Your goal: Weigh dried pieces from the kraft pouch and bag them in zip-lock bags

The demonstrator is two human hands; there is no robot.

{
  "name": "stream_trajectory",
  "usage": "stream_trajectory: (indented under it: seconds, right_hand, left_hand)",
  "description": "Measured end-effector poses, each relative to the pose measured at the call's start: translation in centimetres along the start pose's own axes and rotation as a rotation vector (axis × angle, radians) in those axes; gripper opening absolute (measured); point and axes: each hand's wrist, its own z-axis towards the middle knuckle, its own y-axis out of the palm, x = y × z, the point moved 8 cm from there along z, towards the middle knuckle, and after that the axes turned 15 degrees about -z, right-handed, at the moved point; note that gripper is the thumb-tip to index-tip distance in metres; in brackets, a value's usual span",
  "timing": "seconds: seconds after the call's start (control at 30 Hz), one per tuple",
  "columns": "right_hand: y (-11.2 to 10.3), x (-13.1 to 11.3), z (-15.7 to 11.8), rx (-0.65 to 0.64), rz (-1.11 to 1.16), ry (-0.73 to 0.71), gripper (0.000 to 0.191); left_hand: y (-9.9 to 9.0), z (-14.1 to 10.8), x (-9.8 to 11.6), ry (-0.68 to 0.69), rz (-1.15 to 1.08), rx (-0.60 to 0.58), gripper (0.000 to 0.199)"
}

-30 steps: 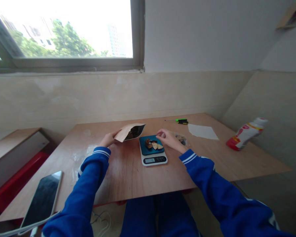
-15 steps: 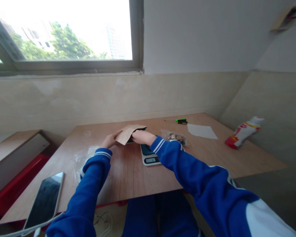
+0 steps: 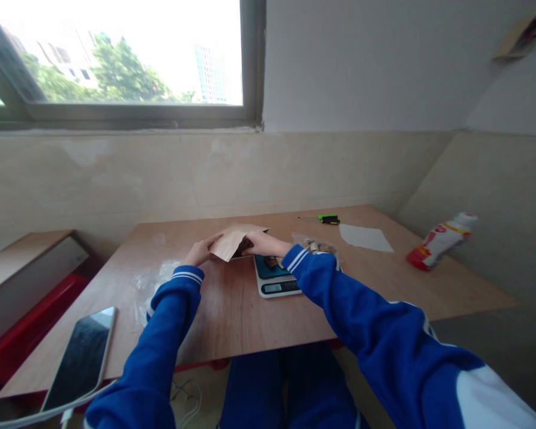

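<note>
A brown paper bag [image 3: 227,244] lies tilted above the table with its dark opening facing right. My left hand [image 3: 201,251] grips the bag's left side, fingers closed on it. At the bag's mouth is my right hand [image 3: 262,243], its fingertips hidden inside the opening, so what they hold cannot be made out. Under my right wrist sits a white kitchen scale [image 3: 282,288] with a teal top and a lit display; a small brown piece [image 3: 271,262] shows on it. Behind my right sleeve is a clear plastic bag of brown pieces [image 3: 317,245].
A green and black screwdriver [image 3: 329,220] and white paper [image 3: 365,238] lie at the back right, near a red and white bottle [image 3: 442,241]. Clear plastic wrapping [image 3: 154,286] lies left of my hands. A phone [image 3: 81,357] with a cable is at the front left.
My right hand has drawn back to the right, partly out of the bag's mouth. More of the scale and a brown piece on it now show. My left hand keeps its hold.
</note>
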Motion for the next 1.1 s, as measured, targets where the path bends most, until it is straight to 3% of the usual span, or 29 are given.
stream_trajectory:
  seconds: [0.5, 0.77, 0.93, 1.03, 1.1]
  right_hand:
    - [-1.1, 0.7, -0.6, -0.025, 0.226, 0.044, 0.015]
    - [-0.7, 0.7, -0.3, 0.123, 0.385, 0.083, 0.022]
    - [-4.2, 1.3, -1.7, 0.333, 0.449, 0.096, 0.029]
    - [-6.5, 2.5, -3.6, 0.306, 0.557, 0.055, 0.034]
    - [-6.9, 4.6, -5.1, 0.266, 0.597, 0.13, 0.04]
  left_hand:
    - [0.2, 0.5, -0.7, 0.01, 0.045, -0.017, 0.066]
    - [-0.2, 0.6, -0.6, 0.003, 0.028, -0.007, 0.066]
    - [-0.3, 0.8, -0.7, -0.001, 0.007, -0.018, 0.074]
    - [-0.3, 0.9, -1.0, -0.013, -0.007, -0.016, 0.071]
    - [-0.3, 0.9, -1.1, -0.014, -0.017, -0.012, 0.07]
